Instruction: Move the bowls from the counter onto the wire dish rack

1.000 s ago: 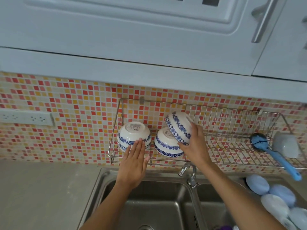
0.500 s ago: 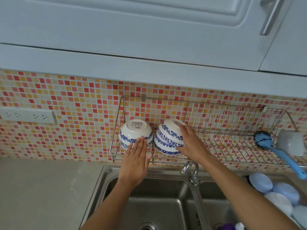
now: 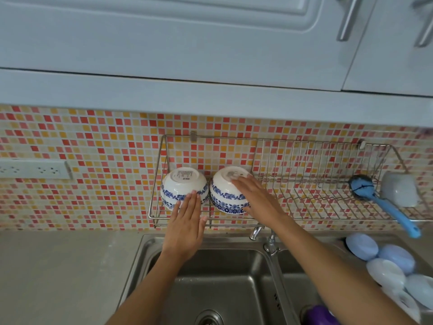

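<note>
A wire dish rack (image 3: pixel 304 177) hangs on the tiled wall above the sink. At its left end, a white bowl with a blue floral band (image 3: pixel 184 185) sits upside down. Right beside it, two more such bowls (image 3: pixel 222 195) are nested upside down in a stack. My left hand (image 3: pixel 186 225) reaches up with straight fingers, and the fingertips touch the left bowl's front. My right hand (image 3: pixel 256 199) lies over the top bowl of the stack. Its fingers are stretched across the foot and its thumb is against the lower side.
A blue dish brush (image 3: pixel 384 206) and a white cup (image 3: pixel 399 190) sit at the rack's right end. Below are a steel double sink (image 3: pixel 150 249) and a tap (image 3: pixel 269 241). Pale blue and white dishes (image 3: pixel 386 261) lie at the right, with a grey counter (image 3: pixel 58 277) at the left. Cabinets hang overhead.
My right hand has lowered its tilted bowl onto the bowl in the rack, so the two now sit nested. My left hand has stayed at the left bowl.
</note>
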A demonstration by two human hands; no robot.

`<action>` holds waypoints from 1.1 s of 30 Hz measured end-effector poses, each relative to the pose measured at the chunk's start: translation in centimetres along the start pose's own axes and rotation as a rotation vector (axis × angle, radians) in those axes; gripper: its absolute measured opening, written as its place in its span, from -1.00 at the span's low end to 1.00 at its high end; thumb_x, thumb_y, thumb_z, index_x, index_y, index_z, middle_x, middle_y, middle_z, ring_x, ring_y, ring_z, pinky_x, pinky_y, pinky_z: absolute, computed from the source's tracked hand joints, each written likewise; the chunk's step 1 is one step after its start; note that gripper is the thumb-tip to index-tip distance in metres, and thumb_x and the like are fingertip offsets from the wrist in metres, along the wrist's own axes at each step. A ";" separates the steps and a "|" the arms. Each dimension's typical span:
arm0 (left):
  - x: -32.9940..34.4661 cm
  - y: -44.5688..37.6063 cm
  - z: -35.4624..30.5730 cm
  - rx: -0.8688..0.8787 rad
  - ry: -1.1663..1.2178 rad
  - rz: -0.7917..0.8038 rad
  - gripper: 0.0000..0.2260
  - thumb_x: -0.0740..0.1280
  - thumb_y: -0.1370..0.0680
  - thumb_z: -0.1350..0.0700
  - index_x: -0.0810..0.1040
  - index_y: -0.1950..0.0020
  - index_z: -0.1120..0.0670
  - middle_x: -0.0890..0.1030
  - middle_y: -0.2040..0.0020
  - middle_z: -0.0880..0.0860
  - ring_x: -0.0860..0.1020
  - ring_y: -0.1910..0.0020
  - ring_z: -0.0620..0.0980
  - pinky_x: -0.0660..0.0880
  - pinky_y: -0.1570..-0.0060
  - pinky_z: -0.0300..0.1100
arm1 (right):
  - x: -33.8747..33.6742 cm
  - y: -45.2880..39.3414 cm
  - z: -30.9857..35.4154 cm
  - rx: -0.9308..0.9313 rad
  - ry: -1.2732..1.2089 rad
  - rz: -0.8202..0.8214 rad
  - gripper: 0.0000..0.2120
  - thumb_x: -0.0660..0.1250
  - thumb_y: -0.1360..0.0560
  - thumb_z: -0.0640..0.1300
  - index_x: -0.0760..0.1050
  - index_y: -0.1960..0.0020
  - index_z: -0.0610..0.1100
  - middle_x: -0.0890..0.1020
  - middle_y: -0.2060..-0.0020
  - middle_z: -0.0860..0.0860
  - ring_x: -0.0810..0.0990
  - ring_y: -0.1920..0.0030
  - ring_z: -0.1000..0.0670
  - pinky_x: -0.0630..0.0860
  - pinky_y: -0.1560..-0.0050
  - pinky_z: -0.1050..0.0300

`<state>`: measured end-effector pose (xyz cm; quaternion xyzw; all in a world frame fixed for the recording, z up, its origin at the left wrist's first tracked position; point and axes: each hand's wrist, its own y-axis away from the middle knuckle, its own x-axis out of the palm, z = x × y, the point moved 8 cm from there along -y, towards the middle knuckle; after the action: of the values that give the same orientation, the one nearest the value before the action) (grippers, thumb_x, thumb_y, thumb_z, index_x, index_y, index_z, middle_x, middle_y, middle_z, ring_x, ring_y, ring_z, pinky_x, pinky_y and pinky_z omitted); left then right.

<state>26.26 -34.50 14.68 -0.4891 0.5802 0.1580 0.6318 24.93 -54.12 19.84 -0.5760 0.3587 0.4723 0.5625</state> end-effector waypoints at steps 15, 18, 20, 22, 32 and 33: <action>-2.3 -7.1 4.9 -0.195 0.083 0.059 -0.36 0.31 -0.46 -0.23 0.16 -0.44 -0.06 0.07 -0.52 0.10 0.02 -0.47 0.27 0.22 -0.35 0.31 | 0.0 0.3 -0.7 0.313 -0.418 -0.225 -0.24 0.44 -0.38 0.24 0.21 -0.46 0.06 0.17 -0.53 0.12 0.28 -0.47 -0.03 0.43 -0.34 -0.09; -2.2 -7.5 5.4 -0.140 0.120 0.051 -0.37 0.34 -0.44 -0.23 0.24 -0.42 -0.05 0.20 -0.47 0.07 0.06 -0.46 0.25 0.24 -0.36 0.27 | 0.2 0.8 -0.9 0.369 -0.373 -0.258 -0.28 0.44 -0.39 0.24 0.25 -0.42 0.03 0.21 -0.53 0.06 0.29 -0.46 -0.06 0.42 -0.36 -0.11; -2.2 -7.5 5.7 -0.119 0.155 0.030 -0.37 0.33 -0.43 -0.25 0.24 -0.42 -0.07 0.21 -0.47 0.05 0.07 -0.46 0.21 0.23 -0.37 0.26 | 0.4 0.9 -1.1 0.397 -0.361 -0.271 -0.28 0.45 -0.39 0.22 0.24 -0.42 0.02 0.21 -0.53 0.03 0.28 -0.47 -0.07 0.41 -0.37 -0.11; -2.2 -7.2 5.8 -0.122 0.200 0.009 -0.37 0.33 -0.43 -0.25 0.23 -0.42 -0.09 0.20 -0.48 0.04 0.05 -0.48 0.19 0.19 -0.40 0.25 | 0.5 0.9 -1.2 0.407 -0.370 -0.278 -0.27 0.46 -0.38 0.21 0.23 -0.41 0.01 0.21 -0.53 0.00 0.26 -0.48 -0.08 0.41 -0.37 -0.12; -2.7 -6.7 5.9 -0.110 0.204 -0.125 -0.42 0.31 -0.46 -0.23 0.25 -0.39 -0.04 0.29 -0.45 0.03 0.16 -0.48 0.12 0.22 -0.41 0.16 | 1.3 1.3 0.3 0.285 -0.017 -0.245 -0.22 0.01 -0.55 0.36 -0.08 -0.60 -0.05 -0.04 -0.60 0.02 -0.09 -0.58 -0.03 0.32 -0.44 -0.09; -2.7 -6.6 5.9 -0.111 0.205 -0.125 -0.43 0.31 -0.46 -0.22 0.26 -0.39 -0.04 0.30 -0.44 0.02 0.16 -0.48 0.12 0.23 -0.41 0.16 | 1.6 1.3 0.6 0.270 0.029 -0.210 -0.22 -0.03 -0.56 0.36 -0.15 -0.60 -0.04 -0.10 -0.60 0.03 -0.14 -0.58 -0.03 0.34 -0.44 -0.08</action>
<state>34.01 -31.89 19.04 -0.5723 0.6004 0.0993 0.5496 24.06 -53.51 17.93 -0.5364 0.3646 0.3501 0.6758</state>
